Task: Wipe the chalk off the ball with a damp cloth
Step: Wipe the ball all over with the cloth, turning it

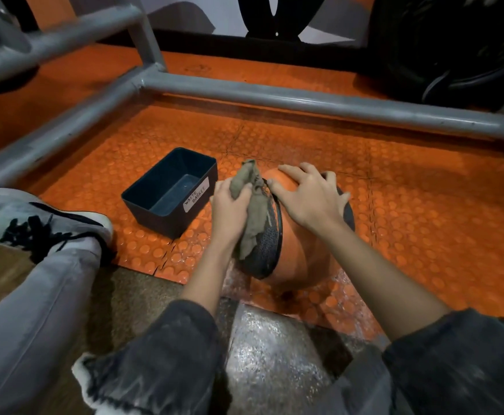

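As wiping seems under way, a person's left hand [230,208], grip clenched on the cloth [253,232], presses it to the ball [301,253] on the floor mat [424,220]. The right hand [310,199], grip released, lies flat on top. Remaining chalk cannot be told. A waste basket [167,224] sits at ten o'clock.

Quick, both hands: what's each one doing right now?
Left hand: gripping the cloth against the ball.
Right hand: open, fingers spread flat on the ball.
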Tool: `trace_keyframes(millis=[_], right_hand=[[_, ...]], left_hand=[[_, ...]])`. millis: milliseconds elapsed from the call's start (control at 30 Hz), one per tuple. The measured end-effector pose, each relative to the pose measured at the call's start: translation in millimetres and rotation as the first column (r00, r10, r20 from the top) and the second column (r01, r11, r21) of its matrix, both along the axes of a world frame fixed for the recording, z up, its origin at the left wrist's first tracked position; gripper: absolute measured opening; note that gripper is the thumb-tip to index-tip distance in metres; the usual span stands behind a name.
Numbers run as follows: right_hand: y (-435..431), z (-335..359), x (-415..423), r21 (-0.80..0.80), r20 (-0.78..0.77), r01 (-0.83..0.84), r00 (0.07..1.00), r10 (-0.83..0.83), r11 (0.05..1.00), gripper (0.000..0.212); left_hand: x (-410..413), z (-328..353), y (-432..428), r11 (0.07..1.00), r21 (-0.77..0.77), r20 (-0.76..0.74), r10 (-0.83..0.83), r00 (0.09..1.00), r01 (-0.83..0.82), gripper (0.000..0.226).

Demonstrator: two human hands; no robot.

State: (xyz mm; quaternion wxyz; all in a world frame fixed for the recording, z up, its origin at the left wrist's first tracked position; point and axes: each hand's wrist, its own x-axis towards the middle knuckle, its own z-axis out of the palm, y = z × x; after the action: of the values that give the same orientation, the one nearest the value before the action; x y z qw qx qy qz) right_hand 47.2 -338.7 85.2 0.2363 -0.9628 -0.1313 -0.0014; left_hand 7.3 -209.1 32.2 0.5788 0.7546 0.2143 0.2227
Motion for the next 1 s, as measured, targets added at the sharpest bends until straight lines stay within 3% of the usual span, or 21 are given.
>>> trace_keyframes(millis=[167, 300, 433, 500, 600, 700, 867, 1000], right_hand=[[-5, -5, -8, 0.023, 0.042, 0.009, 0.999, -0.010, 1.000, 0.046], [-6, -6, -13, 0.023, 0.063, 0.017, 0.998, -0.019, 1.000, 0.045], [-5, -4, -12, 0.013, 0.053, 0.029, 0.998, -0.029, 1.000, 0.045], [-6, -4, -12, 0.010, 0.044, 0.027, 0.999, -0.027, 1.000, 0.046], [-6, -4, -11, 0.019, 0.036, 0.037, 0.999, -0.038, 0.999, 0.046], [-6, -3, -10, 0.025, 0.025, 0.048, 0.998, -0.049, 0.999, 0.047], [-9, -5, -9, 0.043, 0.026, 0.059, 0.998, -0.061, 0.997, 0.048], [-10, -4, -6, 0.044, 0.024, 0.060, 0.998, -0.061, 0.997, 0.048]], left_hand=[[13, -29, 36, 0.988, -0.150, -0.159, -0.050, 0.986, 0.025, 0.020], [1, -31, 42, 0.998, 0.034, -0.264, 0.060, 0.963, -0.053, 0.009], [-2, -2, 51, 0.946, 0.112, -0.012, 0.307, 0.952, -0.304, 0.011], [-3, 15, 53, 0.902, 0.231, 0.063, 0.359, 0.931, -0.364, 0.020], [-1, 25, 41, 0.935, 0.325, 0.001, 0.146, 0.989, -0.138, 0.028], [-3, 19, 23, 0.985, 0.106, -0.166, -0.120, 0.979, 0.138, 0.039], [-13, 22, 20, 0.955, 0.098, -0.256, -0.248, 0.934, 0.281, 0.060], [-25, 25, 21, 0.903, 0.131, -0.170, -0.386, 0.907, 0.409, 0.046]])
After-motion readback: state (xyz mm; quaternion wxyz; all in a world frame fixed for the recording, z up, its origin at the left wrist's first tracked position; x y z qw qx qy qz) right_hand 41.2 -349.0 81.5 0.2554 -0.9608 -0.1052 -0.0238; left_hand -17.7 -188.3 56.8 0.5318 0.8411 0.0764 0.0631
